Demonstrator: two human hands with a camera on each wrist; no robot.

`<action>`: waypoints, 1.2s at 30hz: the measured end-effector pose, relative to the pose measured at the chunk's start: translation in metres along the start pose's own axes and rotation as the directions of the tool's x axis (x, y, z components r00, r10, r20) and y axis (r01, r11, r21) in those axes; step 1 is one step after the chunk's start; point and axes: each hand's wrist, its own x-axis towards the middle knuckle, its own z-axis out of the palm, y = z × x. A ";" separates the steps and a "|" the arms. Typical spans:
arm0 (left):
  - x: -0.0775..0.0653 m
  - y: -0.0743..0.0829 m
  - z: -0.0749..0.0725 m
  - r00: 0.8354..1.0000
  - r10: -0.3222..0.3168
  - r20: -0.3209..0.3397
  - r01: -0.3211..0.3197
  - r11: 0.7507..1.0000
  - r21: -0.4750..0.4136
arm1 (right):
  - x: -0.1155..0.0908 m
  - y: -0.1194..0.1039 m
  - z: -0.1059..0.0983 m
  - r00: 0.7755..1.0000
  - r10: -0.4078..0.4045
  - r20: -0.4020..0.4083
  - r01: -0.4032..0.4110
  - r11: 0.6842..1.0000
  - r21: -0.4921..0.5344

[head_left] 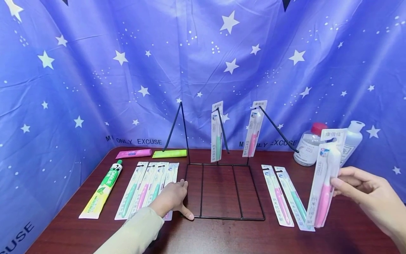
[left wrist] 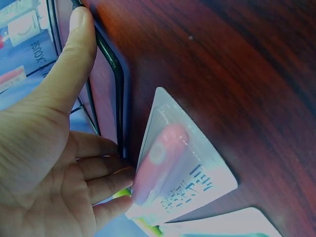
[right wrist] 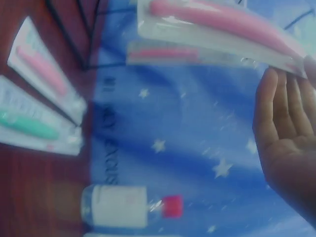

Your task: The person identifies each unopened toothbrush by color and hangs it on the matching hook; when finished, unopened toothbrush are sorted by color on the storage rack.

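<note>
My right hand (head_left: pixel 364 190) pinches a packaged pink toothbrush (head_left: pixel 323 190) by the edge of its pack, upright above the table's right side. The pink handle fills the top of the right wrist view, beside the right fingers (right wrist: pixel 284 103). My left hand (head_left: pixel 172 197) rests at the left side of a black wire display rack (head_left: pixel 222 218), thumb on its front corner and fingers stretched along the side wire. A packaged green toothbrush (head_left: pixel 217 135) hangs on the middle hook and a packaged pink toothbrush (head_left: pixel 253 132) on the right hook. The left hook holds nothing.
Several packaged toothbrushes (head_left: pixel 142 190) lie left of the rack, partly under my left hand. Two more packs (head_left: pixel 279 197) lie right. Around them are a toothpaste tube (head_left: pixel 103 188), pink (head_left: pixel 134 153) and yellow-green (head_left: pixel 169 153) tubes, a red-capped bottle (head_left: pixel 307 148) and a white bottle (head_left: pixel 352 139).
</note>
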 end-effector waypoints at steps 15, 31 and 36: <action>-0.001 -0.003 0.002 1.000 -0.005 -0.005 0.004 1.000 -0.030 | 0.012 -0.024 0.048 0.995 0.070 0.076 -0.028 0.892 -0.451; 0.001 -0.002 0.000 1.000 -0.008 -0.005 0.008 1.000 -0.008 | 0.046 0.003 0.066 0.981 0.181 -0.066 -0.192 0.902 -0.387; 0.002 0.001 -0.001 1.000 -0.012 0.021 0.012 1.000 0.013 | 0.063 0.017 0.070 0.981 0.152 -0.118 -0.182 0.935 -0.305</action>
